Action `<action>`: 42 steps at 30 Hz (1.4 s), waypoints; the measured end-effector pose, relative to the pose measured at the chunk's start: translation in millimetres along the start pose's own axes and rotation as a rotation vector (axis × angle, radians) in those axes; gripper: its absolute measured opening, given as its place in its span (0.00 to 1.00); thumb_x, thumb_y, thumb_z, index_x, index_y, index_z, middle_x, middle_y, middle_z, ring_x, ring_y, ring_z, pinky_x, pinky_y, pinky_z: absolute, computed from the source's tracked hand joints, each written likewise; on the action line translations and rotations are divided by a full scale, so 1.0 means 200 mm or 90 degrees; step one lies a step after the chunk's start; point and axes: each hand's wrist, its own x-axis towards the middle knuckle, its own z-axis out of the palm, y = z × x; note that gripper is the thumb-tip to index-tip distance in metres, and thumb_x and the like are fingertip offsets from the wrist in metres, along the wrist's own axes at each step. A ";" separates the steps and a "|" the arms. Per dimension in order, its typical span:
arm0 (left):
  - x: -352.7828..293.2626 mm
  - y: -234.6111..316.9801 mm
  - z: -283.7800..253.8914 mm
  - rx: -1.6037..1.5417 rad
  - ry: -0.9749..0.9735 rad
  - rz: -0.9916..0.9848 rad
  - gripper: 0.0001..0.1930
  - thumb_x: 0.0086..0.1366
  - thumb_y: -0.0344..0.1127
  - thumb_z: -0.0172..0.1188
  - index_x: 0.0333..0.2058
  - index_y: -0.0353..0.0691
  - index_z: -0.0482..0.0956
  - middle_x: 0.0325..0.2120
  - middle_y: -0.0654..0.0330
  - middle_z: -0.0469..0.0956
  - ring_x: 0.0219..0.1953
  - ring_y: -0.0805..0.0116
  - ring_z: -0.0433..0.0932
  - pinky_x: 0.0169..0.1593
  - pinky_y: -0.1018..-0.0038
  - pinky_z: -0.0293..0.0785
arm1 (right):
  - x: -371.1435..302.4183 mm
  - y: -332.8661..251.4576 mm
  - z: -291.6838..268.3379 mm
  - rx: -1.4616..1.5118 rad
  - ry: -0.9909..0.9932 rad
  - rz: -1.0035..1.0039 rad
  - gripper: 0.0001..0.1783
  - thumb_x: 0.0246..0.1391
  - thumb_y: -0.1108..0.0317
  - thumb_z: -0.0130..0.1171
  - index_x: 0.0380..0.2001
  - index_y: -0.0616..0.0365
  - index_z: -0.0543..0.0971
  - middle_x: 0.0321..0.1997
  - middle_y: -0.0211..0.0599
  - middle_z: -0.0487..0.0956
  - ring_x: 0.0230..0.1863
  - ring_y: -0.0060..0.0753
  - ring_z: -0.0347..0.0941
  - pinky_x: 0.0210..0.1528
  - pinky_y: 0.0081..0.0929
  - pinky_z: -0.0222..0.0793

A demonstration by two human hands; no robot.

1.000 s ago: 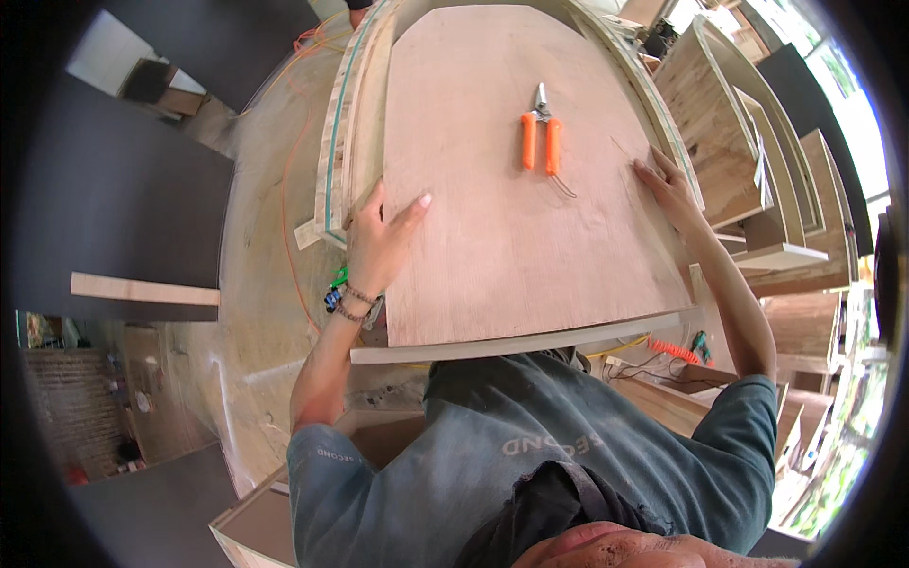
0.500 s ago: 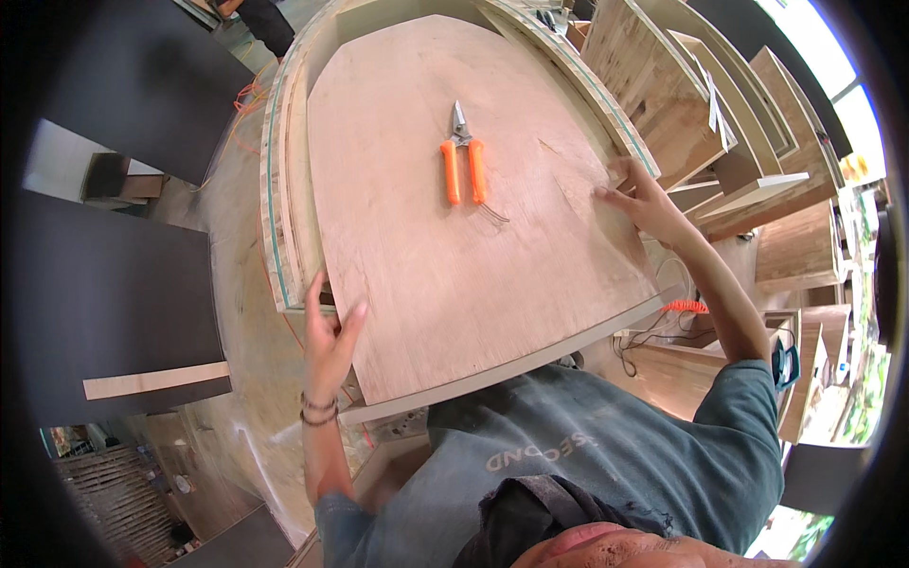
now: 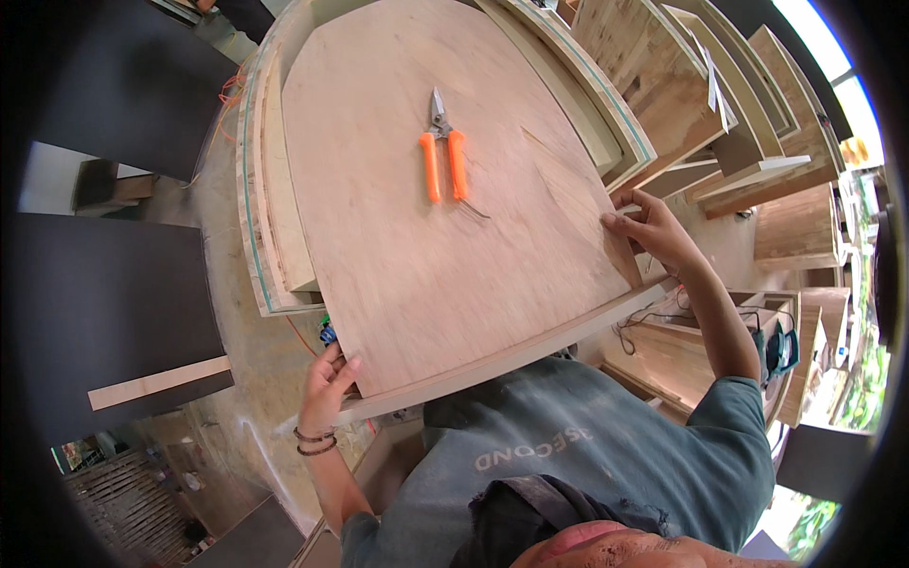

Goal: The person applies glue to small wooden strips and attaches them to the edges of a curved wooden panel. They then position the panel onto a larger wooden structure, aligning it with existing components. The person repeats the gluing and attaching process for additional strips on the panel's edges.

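A plywood panel (image 3: 454, 275) with a tapered far end lies flat in front of me, partly inside a curved wooden frame (image 3: 254, 204). My left hand (image 3: 327, 386) holds the panel's left edge close to its near corner, thumb on top and the other fingers beyond the edge. On the opposite edge, my right hand (image 3: 651, 230) pinches the board, its thumb on the upper face and some fingertips hidden below. Snips (image 3: 442, 156) with orange handles rest on the panel, blades pointing away, touched by neither hand. A pale strip (image 3: 511, 358) runs along the near edge.
Wooden cabinet parts (image 3: 653, 71) stand at the right, with a teal power tool (image 3: 781, 348) below them. Dark sheets (image 3: 109, 303) fill the left side, one bearing a light wood strip (image 3: 159, 382). An orange hose (image 3: 232, 90) lies on the floor.
My left hand has slid nearer along the edge to the near corner. My right hand has closed from a looser pose onto the right edge. The snips still lie on the panel.
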 end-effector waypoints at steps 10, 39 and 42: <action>0.01 -0.06 -0.18 0.049 -0.113 -0.038 0.23 0.69 0.33 0.67 0.57 0.25 0.75 0.46 0.54 0.84 0.45 0.71 0.83 0.49 0.73 0.81 | -0.13 -0.01 -0.13 -0.306 -0.191 -0.028 0.25 0.61 0.49 0.68 0.43 0.64 0.84 0.30 0.38 0.84 0.32 0.28 0.78 0.38 0.31 0.74; 0.02 0.04 -0.13 0.164 -0.132 -0.037 0.17 0.69 0.36 0.69 0.48 0.28 0.83 0.33 0.68 0.83 0.34 0.86 0.75 0.35 0.83 0.72 | -0.13 0.03 -0.10 -0.152 -0.180 0.064 0.11 0.62 0.67 0.63 0.36 0.67 0.82 0.27 0.32 0.81 0.30 0.19 0.74 0.34 0.24 0.71; 0.02 0.03 -0.16 0.186 -0.148 -0.034 0.16 0.68 0.39 0.70 0.43 0.28 0.85 0.27 0.71 0.79 0.30 0.87 0.70 0.32 0.83 0.67 | -0.10 0.02 -0.11 -0.191 -0.183 0.052 0.11 0.62 0.68 0.64 0.37 0.68 0.82 0.29 0.32 0.83 0.31 0.19 0.76 0.36 0.24 0.74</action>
